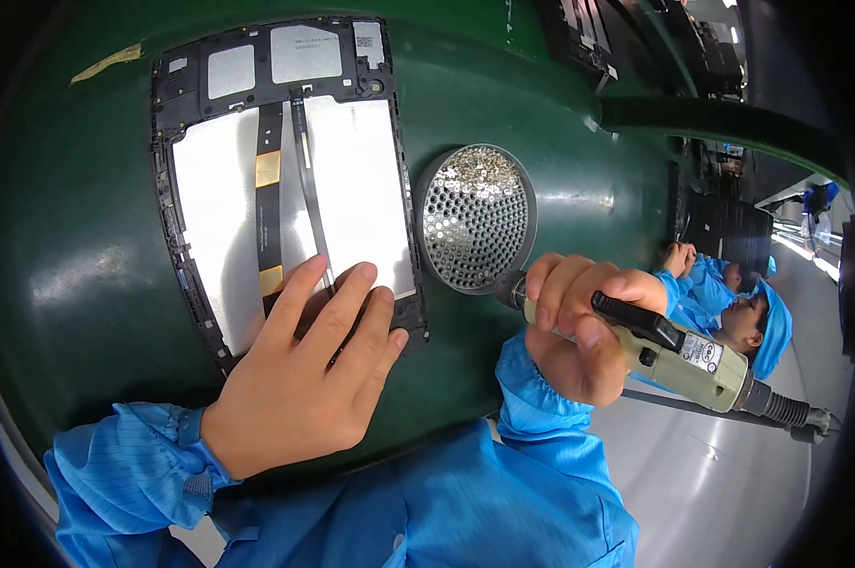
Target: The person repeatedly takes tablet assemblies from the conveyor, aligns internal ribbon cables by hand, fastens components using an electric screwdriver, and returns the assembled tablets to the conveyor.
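One slip of the driver [671, 365] clamped in our right hand [583, 322] could jolt the tray [532, 216]; our left hand [309, 388] rests, fingers apart.

**Head cam: wide fisheye, aimed down**

Single view, left unit of the head-worn pair. Sits above the table's [87, 246] near edge, over the wearer's torso [380, 511], pitched steeply down. Upright, unmirrored. Close range: left hand [309, 388] and right hand [593, 327] both large, lower half of frame. Table's left edge bows along the lens rim. Past its right edge, floor [721, 483] and farther room also in coverage.
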`<control>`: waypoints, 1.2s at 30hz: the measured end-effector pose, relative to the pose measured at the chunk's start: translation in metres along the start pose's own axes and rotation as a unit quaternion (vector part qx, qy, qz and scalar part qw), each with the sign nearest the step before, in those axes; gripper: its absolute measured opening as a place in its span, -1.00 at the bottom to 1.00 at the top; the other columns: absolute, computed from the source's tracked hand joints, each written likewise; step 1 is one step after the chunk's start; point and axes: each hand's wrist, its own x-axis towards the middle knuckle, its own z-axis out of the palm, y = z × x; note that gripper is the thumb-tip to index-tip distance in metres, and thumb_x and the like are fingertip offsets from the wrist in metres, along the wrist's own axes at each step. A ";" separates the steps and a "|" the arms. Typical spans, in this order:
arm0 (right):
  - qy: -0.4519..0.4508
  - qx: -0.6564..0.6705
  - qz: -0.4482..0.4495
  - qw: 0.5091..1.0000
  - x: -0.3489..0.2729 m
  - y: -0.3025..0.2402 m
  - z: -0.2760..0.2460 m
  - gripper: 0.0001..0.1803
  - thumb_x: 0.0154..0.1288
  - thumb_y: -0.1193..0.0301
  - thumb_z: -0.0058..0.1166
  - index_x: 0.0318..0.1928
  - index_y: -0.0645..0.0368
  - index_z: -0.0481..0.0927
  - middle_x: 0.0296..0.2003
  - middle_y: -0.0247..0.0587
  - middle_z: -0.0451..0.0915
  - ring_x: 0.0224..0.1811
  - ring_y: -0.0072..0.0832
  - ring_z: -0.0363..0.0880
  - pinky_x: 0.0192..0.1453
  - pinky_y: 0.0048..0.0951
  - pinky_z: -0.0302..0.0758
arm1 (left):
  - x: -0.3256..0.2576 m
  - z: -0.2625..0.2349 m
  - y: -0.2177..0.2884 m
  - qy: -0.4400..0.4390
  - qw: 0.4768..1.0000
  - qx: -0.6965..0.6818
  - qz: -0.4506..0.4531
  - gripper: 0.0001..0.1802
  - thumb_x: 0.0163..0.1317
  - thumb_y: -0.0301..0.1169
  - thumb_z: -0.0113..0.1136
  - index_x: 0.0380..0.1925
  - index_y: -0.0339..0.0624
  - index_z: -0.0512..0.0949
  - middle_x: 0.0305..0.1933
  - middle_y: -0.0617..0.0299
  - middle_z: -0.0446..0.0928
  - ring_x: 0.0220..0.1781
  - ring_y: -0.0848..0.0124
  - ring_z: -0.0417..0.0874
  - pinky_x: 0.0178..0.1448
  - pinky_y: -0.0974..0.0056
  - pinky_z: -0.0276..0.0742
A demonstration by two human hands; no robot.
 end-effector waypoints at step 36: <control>-0.111 -0.020 -0.017 0.993 -0.008 -0.032 0.032 -0.67 0.17 0.44 0.10 -0.05 0.11 0.36 -0.62 -0.36 0.38 -0.60 -0.52 0.43 -0.45 -0.42 0.39 | -0.017 -0.011 -0.016 -0.016 0.996 -0.082 0.027 -0.79 0.05 -0.46 0.27 -0.26 -0.16 0.68 0.07 -0.08 0.52 0.21 0.01 0.48 0.33 -0.04 0.31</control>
